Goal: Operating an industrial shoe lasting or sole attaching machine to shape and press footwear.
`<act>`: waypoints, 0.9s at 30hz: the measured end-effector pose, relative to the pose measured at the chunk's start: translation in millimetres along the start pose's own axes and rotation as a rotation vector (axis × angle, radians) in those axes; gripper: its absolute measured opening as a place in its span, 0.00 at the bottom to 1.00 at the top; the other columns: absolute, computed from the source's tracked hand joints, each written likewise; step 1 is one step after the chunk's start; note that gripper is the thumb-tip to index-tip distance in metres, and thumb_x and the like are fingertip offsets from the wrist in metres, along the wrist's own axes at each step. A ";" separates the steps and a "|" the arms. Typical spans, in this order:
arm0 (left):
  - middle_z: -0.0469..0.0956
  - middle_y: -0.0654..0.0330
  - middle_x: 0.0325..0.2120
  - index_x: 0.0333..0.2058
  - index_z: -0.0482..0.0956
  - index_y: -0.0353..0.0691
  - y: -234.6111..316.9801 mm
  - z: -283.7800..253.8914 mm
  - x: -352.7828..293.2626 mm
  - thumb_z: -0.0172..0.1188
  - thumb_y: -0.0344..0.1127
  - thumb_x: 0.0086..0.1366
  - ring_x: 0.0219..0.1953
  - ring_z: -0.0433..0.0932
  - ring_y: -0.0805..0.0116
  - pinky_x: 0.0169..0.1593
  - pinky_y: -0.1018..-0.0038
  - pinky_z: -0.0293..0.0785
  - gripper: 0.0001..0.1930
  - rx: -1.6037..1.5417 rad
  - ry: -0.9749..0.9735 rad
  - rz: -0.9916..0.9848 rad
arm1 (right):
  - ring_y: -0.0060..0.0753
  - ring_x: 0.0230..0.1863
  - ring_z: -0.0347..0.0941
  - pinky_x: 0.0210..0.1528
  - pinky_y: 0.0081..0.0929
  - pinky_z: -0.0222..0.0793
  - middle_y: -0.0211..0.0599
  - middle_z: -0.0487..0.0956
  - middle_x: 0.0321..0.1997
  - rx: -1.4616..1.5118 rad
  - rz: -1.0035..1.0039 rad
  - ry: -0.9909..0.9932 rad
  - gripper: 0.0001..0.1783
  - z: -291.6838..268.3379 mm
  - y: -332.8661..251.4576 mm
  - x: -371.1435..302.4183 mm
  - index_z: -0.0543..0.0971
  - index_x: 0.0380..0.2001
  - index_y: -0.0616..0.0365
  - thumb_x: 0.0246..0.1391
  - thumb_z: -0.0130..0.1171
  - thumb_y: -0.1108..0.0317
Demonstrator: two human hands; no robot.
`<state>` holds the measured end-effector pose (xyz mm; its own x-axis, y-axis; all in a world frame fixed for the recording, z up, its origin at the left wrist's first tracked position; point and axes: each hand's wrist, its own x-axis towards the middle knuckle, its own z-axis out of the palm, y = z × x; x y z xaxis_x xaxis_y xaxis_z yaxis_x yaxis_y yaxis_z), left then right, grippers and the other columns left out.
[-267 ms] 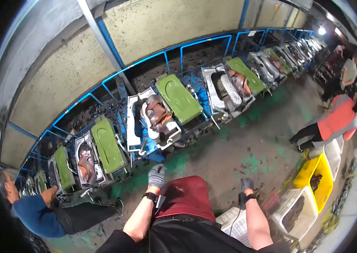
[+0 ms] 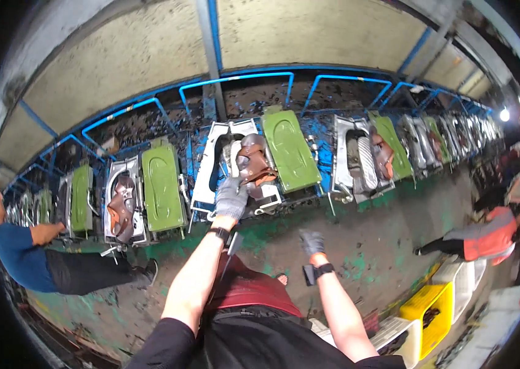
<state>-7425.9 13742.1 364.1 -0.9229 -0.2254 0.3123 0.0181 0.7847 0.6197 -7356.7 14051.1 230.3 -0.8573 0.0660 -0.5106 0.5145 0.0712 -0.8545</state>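
My left hand (image 2: pixel 232 198), in a grey glove, reaches over the near part of a metal shoe mould (image 2: pixel 206 178). Its fingers are stretched out beside a brown leather shoe upper (image 2: pixel 252 157) that lies in the mould; whether they touch it I cannot tell. A pale sole-shaped piece (image 2: pixel 235 154) shows partly behind the upper. Hinged to the right of this mould is a green lid (image 2: pixel 289 150), tipped open. My right hand (image 2: pixel 313 242), also gloved, hangs over the floor with its fingers apart and nothing in them.
More moulds with green lids (image 2: pixel 162 187) line the bench, before a blue rail (image 2: pixel 235 79). A person in blue (image 2: pixel 23 258) stands at the left, another in a red and grey top (image 2: pixel 490 237) at the right. A yellow crate (image 2: pixel 438 304) and white crates (image 2: pixel 463 277) stand right.
My left hand has moved forward from in front of the bench to the mould. My right hand has come forward and inward. The view has turned and moved closer to the bench.
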 end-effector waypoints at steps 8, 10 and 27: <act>0.82 0.43 0.46 0.49 0.77 0.41 -32.9 67.4 91.7 0.57 0.36 0.65 0.50 0.81 0.43 0.52 0.53 0.77 0.15 0.094 -0.807 0.147 | 0.49 0.41 0.84 0.46 0.47 0.79 0.50 0.86 0.35 -0.852 -0.277 0.101 0.32 147.3 -130.1 101.8 0.86 0.36 0.60 0.38 0.73 0.41; 0.83 0.43 0.40 0.43 0.77 0.40 -31.7 64.6 93.8 0.58 0.37 0.64 0.44 0.83 0.41 0.47 0.52 0.78 0.11 -0.044 -0.712 0.014 | 0.51 0.43 0.83 0.48 0.45 0.78 0.51 0.86 0.37 -0.837 -0.095 0.058 0.34 154.4 -158.2 102.9 0.85 0.39 0.60 0.38 0.73 0.41; 0.77 0.46 0.59 0.63 0.71 0.29 -170.2 138.3 110.1 0.68 0.51 0.65 0.60 0.76 0.55 0.63 0.66 0.71 0.37 -0.370 -0.264 -0.747 | 0.58 0.26 0.79 0.28 0.48 0.72 0.54 0.80 0.23 -1.106 -0.871 -0.122 0.24 227.2 -296.2 230.0 0.82 0.24 0.58 0.65 0.57 0.50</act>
<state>-7583.9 13663.6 193.4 -0.8013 -0.4287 -0.4173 -0.5454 0.2371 0.8039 -7710.8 13819.1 344.4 -0.8711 -0.4844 0.0805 -0.4718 0.7803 -0.4105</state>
